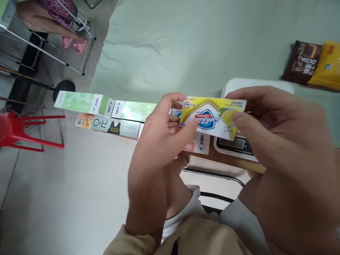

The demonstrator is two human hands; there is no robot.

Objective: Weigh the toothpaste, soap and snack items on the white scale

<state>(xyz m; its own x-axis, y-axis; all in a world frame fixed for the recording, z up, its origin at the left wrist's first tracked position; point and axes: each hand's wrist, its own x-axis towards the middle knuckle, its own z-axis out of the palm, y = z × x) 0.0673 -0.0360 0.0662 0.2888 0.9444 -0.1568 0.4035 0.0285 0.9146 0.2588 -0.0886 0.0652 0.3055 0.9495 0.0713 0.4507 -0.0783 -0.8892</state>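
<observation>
Both hands hold a yellow and white Safeguard soap box [212, 117] up in front of me, its label upside down. My left hand [162, 138] pinches its left end between thumb and fingers. My right hand [271, 131] grips its right end, thumb pressed on the front. Beneath the box sits a white digital scale [236, 145] with a dark display, on a wooden edge.
Green toothpaste boxes [85, 102] and a grey R&O box [111, 125] lie in rows to the left. A pale green sheet [186, 46] covers the surface behind. A brown cocoa packet [302, 62] and a yellow packet [328, 65] lie far right. A red stool [23, 131] and another person's legs [50, 21] are at left.
</observation>
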